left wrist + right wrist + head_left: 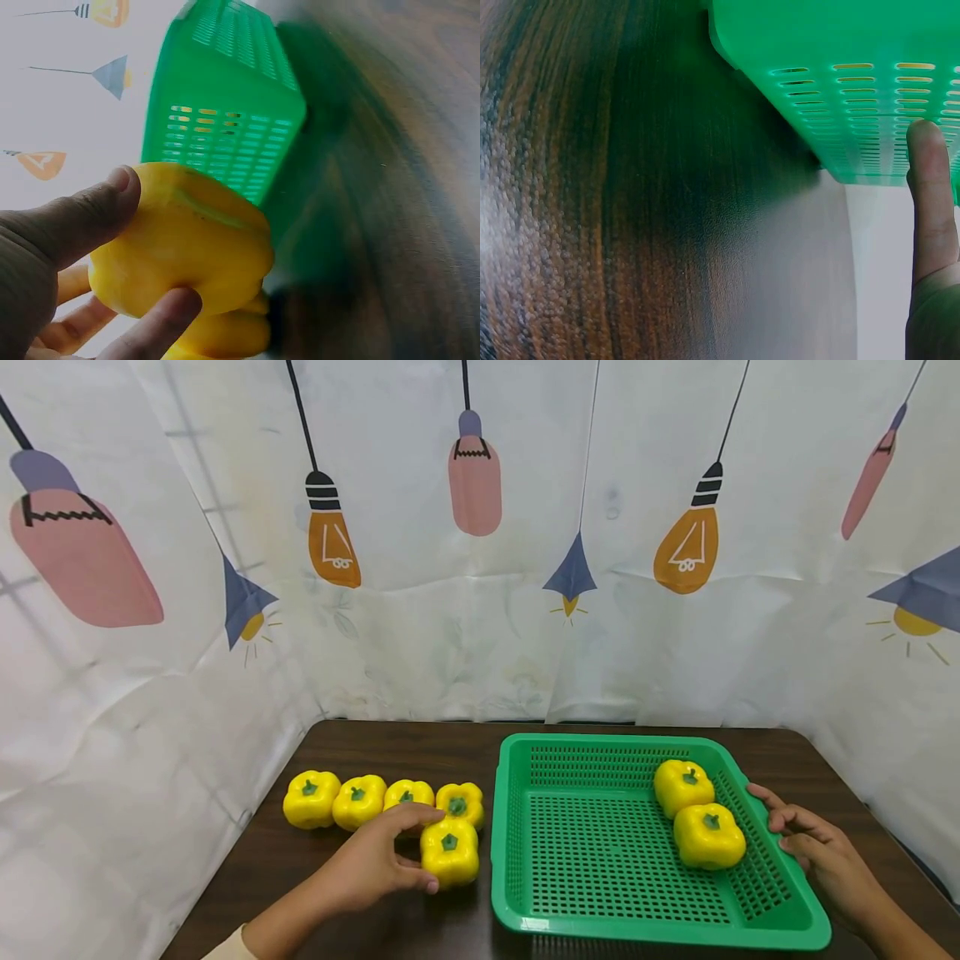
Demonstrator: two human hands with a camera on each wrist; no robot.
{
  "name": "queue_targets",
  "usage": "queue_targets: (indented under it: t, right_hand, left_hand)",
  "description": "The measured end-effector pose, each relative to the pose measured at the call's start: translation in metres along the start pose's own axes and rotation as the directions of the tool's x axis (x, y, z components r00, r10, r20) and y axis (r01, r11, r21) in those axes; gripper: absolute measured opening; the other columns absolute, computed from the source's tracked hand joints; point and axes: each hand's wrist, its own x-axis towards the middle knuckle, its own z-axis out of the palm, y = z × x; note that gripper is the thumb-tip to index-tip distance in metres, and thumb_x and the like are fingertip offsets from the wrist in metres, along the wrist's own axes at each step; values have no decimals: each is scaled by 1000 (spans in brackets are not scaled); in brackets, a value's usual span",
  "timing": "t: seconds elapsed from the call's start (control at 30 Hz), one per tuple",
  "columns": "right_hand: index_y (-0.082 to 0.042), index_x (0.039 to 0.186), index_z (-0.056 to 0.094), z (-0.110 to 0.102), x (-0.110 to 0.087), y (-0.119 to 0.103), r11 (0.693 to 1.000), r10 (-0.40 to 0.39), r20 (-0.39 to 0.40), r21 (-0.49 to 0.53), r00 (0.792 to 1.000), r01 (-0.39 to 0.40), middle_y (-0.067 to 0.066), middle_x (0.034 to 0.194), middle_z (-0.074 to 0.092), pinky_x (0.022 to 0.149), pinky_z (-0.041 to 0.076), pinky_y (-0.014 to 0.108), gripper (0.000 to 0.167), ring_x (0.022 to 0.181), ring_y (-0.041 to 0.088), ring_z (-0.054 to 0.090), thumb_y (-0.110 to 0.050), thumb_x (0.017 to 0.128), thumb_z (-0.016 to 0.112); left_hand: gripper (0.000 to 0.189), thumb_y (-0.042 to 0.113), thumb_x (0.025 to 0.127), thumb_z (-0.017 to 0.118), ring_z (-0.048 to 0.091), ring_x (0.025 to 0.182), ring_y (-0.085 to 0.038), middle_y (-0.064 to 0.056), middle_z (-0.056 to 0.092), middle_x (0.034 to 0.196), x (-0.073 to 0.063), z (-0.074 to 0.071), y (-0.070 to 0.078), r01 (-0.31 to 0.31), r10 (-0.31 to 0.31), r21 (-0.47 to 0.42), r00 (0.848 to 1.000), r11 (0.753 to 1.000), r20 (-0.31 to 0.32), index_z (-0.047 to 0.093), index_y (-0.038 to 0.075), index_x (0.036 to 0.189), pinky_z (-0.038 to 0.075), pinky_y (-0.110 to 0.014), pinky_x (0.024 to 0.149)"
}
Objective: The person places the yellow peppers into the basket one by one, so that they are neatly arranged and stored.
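Note:
In the head view my left hand [384, 862] grips a yellow bell pepper [450, 855] with a green stem, just left of the green basket. Up close in the left wrist view, thumb and fingers surround that pepper [191, 240], and part of another yellow pepper [229, 334] shows behind it. My right hand [825, 852] rests against the right side of the green basket [622, 928], its fingers at the rim. From the right wrist, one straight finger [930, 187] touches the slotted outer wall of the basket [795, 45].
Several more yellow peppers [357, 802] stand in a row on the dark wooden table [258, 868], left of the basket. Inside the basket, two yellow peppers [709, 837] sit by its right wall. A white curtain [420, 643] printed with lamps hangs behind and beside the table.

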Motion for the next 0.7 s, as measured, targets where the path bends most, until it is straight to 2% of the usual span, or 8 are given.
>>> queue_targets:
  t: [0.27, 0.43, 0.57, 0.7]
  right_hand:
    - [3, 105, 47, 0, 0, 0, 1000, 6, 5, 24, 1000, -6, -10, 159, 36, 95, 45, 15, 19, 139, -11, 32, 10, 105, 29]
    - [3, 105, 47, 0, 0, 0, 999, 1, 10, 33, 1000, -2, -9, 159, 36, 93, 48, 18, 20, 140, -10, 31, 10, 106, 28]
    - [4, 106, 47, -1, 0, 1, 998, -4, 24, 60, 1000, 3, -8, 160, 35, 90, 52, 22, 22, 140, -9, 32, 11, 106, 27]
    - [4, 106, 47, -2, 0, 2, 998, -11, 30, 59, 999, 9, -10, 159, 36, 92, 51, 20, 22, 139, -8, 33, 13, 104, 27]
  left_hand:
    - [80, 18, 73, 95, 53, 123, -41, -15, 47, 149, -1, -14, 22, -10, 10, 17, 999, 1000, -34, 59, 7, 143, 61, -29, 77]
    - [80, 20, 73, 95, 56, 122, -40, -14, 49, 147, 1, -19, 35, -38, 39, 25, 998, 999, -48, 58, 5, 143, 60, -29, 78]
    - [79, 18, 74, 94, 55, 124, -40, -13, 49, 146, 2, -20, 44, -62, 62, 2, 997, 998, -37, 58, 6, 143, 61, -31, 80]
    - [77, 17, 75, 93, 54, 124, -41, -13, 48, 146, 3, -16, 53, -83, 83, -25, 996, 996, -25, 58, 7, 143, 60, -32, 81]
